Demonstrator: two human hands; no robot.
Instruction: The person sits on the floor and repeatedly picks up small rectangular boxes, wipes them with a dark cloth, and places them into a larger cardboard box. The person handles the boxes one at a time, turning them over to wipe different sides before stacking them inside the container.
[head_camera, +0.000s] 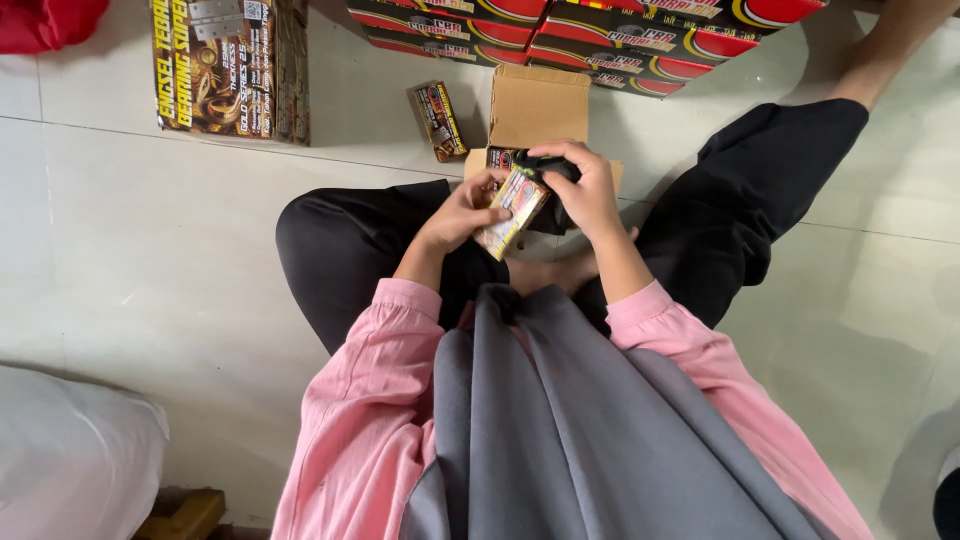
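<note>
I sit cross-legged on a tiled floor, in pink sleeves and black trousers. My left hand (462, 210) grips the side of a small, colourfully printed cardboard box (512, 211) held above my lap. My right hand (580, 190) is closed over the top of that box and over a dark object that I cannot make out. Just beyond my hands stands an open brown carton (537, 105) with its flap up.
One more small printed box (438, 120) lies on the floor left of the carton. A large printed box (230, 65) sits at the far left, red and black cartons (600, 40) line the back, and a white sack (70, 455) lies at bottom left.
</note>
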